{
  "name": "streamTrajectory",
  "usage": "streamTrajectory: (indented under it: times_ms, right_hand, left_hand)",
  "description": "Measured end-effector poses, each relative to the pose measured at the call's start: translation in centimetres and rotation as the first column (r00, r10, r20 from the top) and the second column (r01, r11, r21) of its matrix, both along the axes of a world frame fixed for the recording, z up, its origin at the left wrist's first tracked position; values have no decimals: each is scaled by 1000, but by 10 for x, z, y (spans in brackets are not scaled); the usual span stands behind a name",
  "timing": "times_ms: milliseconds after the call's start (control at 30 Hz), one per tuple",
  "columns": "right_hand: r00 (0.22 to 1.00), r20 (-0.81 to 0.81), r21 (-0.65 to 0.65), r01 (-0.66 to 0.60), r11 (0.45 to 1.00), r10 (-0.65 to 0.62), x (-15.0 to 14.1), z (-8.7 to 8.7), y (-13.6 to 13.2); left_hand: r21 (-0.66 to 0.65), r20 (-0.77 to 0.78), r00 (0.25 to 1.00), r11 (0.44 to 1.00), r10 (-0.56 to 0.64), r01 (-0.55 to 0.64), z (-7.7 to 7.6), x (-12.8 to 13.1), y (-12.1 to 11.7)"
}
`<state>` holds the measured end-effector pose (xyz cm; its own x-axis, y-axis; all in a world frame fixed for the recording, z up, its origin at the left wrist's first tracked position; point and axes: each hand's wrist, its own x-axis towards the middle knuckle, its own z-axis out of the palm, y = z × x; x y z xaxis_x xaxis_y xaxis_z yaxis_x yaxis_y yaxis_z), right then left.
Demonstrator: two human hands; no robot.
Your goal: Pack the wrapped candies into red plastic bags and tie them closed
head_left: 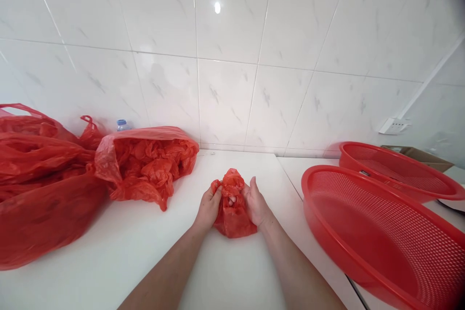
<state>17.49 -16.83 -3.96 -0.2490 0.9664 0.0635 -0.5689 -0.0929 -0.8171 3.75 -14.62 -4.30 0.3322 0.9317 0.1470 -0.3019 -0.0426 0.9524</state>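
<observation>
A small crumpled red plastic bag (236,223) is between my hands over the white table, its lower part hanging toward me. My left hand (209,207) is closed on the bag's upper left side, the thumb pressing the bunched plastic. My right hand (257,204) is at its right side with the thumb pointing up, apart from the plastic. The right fingers curl behind and through the folds, and fingertips show in the gap at the middle. Whether the bag contains anything cannot be seen.
Left, a larger red bag (105,155) lies open, stuffed with crumpled red bags (152,169). Beside it bulges a big full red bag (47,218). A blue-capped bottle (122,125) stands behind. Two red perforated baskets (363,223) are right, near a cardboard box (421,155). A tiled wall (232,97) closes the back.
</observation>
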Motion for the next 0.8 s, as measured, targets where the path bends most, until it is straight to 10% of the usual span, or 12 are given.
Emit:
streamTrajectory:
  times_ms: [233,500,800]
  right_hand:
    - [946,291,91,124,988,-146,1,2,-5]
    - [465,694,378,416,827,-550,-8,-5,-4]
    - [517,606,382,478,791,-604,-8,-10,-4]
  left_hand:
    - [-84,14,997,993,81,-80,-15,-2,6]
    - [-68,121,993,997,-16,25,-10,3,2]
    - [313,-261,965,946,-4,89,13,3,-19]
